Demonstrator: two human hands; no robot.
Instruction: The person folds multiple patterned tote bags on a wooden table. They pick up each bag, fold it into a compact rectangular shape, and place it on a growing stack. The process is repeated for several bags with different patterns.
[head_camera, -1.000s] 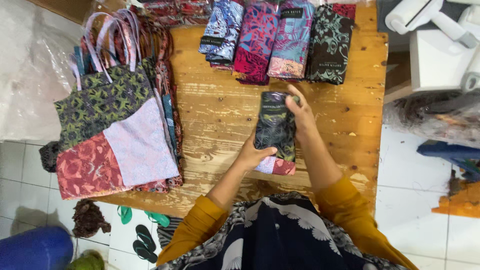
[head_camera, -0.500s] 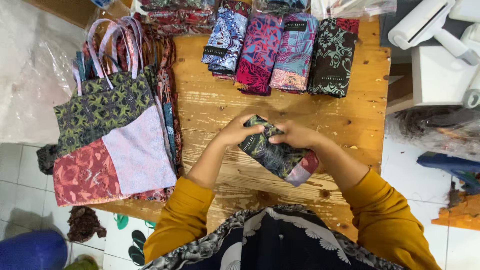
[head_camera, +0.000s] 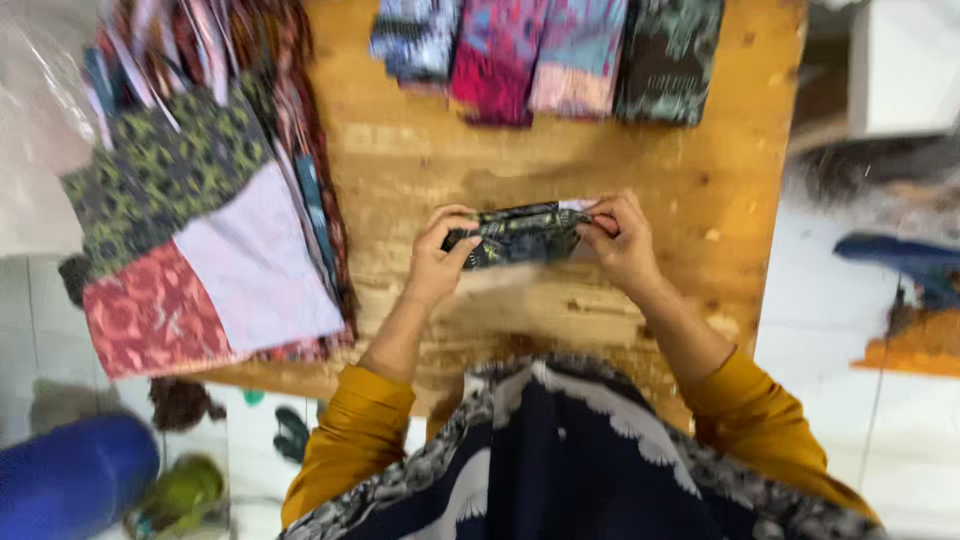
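Half a second earlier the folded batik cloth bundle lay on a slant, its pink-edged end dipping toward the person's right and nearer the body; a second ago it stood almost upright, running away from the person. Now it is level, with its long axis running side to side across the wooden table and parallel to the table's near edge. The view has also closed in, so the hands fill more of the picture, and the whole frame is blurred by motion.

The left hand curls around the dark end of the bundle, thumb over the near face and fingers wrapped behind the far edge, closed firmly on the cloth. The right hand pinches the opposite end, where a thin strip of pale pink shows just between its fingertips; these too are closed tight on the fabric. So the pink-edged end points to the person's right and the plain dark end to the left.

The bundle sits between the two hands, just above the tabletop; whether it touches the wood I cannot tell.

Beyond the fingertips, well apart, a row of folded batik cloths lies along the far edge. Out past the left hand's knuckles rests a stack of patchwork tote bags.
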